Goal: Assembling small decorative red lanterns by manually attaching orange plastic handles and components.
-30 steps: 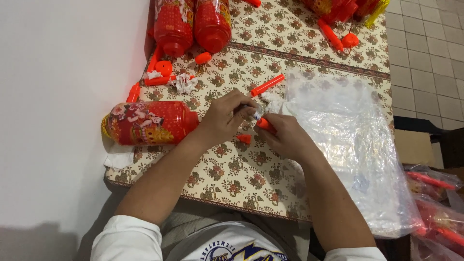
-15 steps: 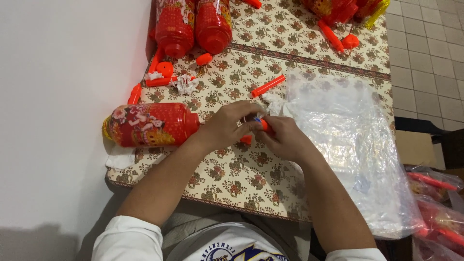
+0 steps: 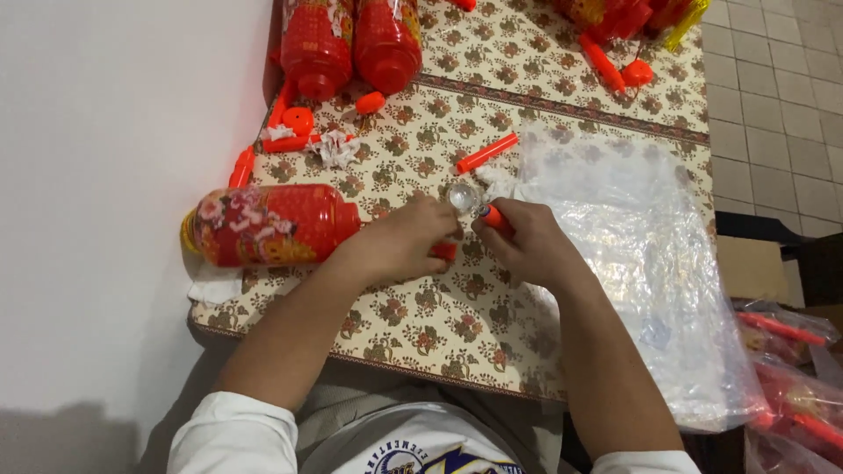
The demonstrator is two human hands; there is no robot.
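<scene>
Assembly at table centre: left hand pinching a small clear round plastic cap, right hand at 3 o'clock gripping a short orange plastic tube; 1 red patterned cylindrical lantern at 9 o'clock; best joined squarely, gently.

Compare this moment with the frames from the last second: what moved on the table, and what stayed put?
The left hand and right hand drew closer together, and a small clear round piece now shows at the fingertips, beside the small orange part in the right hand. The red lantern lying on its side, the loose orange stick and the clear plastic bag stayed as they were.
</scene>
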